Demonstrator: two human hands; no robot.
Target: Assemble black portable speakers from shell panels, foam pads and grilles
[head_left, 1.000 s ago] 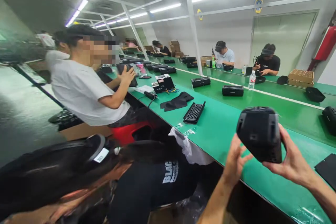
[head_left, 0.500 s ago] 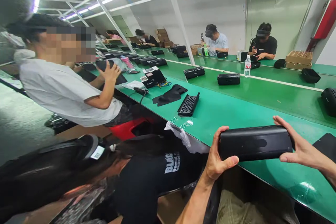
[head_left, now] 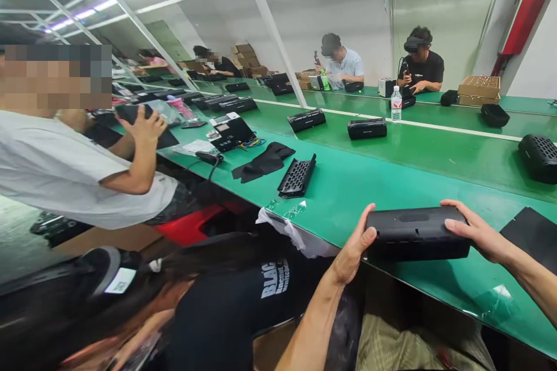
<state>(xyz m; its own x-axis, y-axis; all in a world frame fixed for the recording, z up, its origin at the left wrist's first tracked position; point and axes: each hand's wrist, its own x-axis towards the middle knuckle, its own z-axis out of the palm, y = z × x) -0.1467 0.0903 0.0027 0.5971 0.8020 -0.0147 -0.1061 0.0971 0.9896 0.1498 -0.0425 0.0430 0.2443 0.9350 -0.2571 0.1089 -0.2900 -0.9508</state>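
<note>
A long black speaker casing (head_left: 420,235) is held by its two ends over the near edge of the green workbench. My left hand (head_left: 354,252) grips its left end, thumb on the near side. Around the right end my right hand (head_left: 481,232) is closed, its thumb lying across the upper part. A plain face with an oval recess is turned upward, and small slots show along the near side. To the left on the bench lies a black honeycomb grille (head_left: 298,175). Black sheet material (head_left: 533,237) rests beyond my right hand.
Several black speakers stand along the bench, one (head_left: 366,128) ahead and another (head_left: 538,157) at the right. A water bottle (head_left: 395,105) stands farther back. A co-worker in white (head_left: 78,168) is at the left; another in a black shirt (head_left: 217,301) bends close beside me.
The casing has been tilted in my hands, so its recessed face now points upward and the slotted side shows. My view has shifted, moving the bench scene leftward.
</note>
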